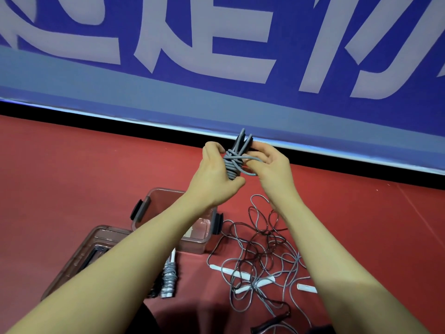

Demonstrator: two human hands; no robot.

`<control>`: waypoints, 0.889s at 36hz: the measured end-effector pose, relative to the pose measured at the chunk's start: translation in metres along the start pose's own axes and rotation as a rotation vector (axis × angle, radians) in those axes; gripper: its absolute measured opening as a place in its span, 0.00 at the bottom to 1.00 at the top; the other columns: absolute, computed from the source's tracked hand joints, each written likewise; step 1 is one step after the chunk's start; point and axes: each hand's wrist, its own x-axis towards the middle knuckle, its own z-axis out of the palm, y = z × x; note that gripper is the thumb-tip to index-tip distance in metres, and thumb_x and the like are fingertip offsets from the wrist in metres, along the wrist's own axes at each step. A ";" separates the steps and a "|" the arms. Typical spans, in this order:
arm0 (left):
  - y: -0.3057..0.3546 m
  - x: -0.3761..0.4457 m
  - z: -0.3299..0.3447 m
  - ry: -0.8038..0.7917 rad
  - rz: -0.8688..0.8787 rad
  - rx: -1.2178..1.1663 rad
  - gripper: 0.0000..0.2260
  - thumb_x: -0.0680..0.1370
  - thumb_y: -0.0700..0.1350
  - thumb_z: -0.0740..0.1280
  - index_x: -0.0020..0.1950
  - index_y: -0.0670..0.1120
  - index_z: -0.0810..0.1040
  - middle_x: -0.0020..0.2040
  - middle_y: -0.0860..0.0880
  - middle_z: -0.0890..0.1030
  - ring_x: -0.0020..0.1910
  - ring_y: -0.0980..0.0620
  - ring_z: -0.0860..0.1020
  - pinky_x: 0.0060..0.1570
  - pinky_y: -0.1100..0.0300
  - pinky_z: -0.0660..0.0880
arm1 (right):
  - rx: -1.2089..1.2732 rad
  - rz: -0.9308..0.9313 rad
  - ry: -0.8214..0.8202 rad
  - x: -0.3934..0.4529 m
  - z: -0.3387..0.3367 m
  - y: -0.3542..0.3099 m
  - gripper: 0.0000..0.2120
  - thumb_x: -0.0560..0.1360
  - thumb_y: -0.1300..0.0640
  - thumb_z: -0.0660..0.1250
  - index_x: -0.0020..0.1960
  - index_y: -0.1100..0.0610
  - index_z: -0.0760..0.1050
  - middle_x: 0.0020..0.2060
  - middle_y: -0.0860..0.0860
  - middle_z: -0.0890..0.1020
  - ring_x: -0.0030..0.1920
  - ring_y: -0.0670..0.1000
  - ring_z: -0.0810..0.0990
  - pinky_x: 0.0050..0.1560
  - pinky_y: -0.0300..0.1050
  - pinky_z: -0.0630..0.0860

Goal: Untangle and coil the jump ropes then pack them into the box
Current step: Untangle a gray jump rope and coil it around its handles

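A grey jump rope (234,162) is wound into a tight bundle around its dark handles, raised above the red floor. My left hand (214,174) grips the bundle from the left. My right hand (269,165) pinches a loose grey loop of the same rope at the bundle's right side. Below, a clear plastic box (154,201) with black latches stands open on the floor, partly hidden by my left forearm. A coiled grey rope with white handles (169,278) lies in front of the box. To the right, several grey and black ropes (260,251) lie tangled, with white handles among them.
The box's clear lid (79,256) lies on the floor at the left. A blue banner wall with large pale letters (216,56) runs across the back, its black base (144,126) meeting the red floor (72,165). A black handle (269,321) lies near the bottom edge.
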 end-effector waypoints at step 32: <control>-0.011 0.015 -0.008 -0.213 -0.066 0.167 0.22 0.68 0.45 0.69 0.57 0.51 0.64 0.52 0.47 0.66 0.49 0.42 0.72 0.48 0.49 0.75 | -0.132 -0.053 -0.100 -0.007 0.003 0.004 0.18 0.74 0.73 0.63 0.54 0.52 0.77 0.42 0.39 0.83 0.45 0.35 0.81 0.50 0.31 0.75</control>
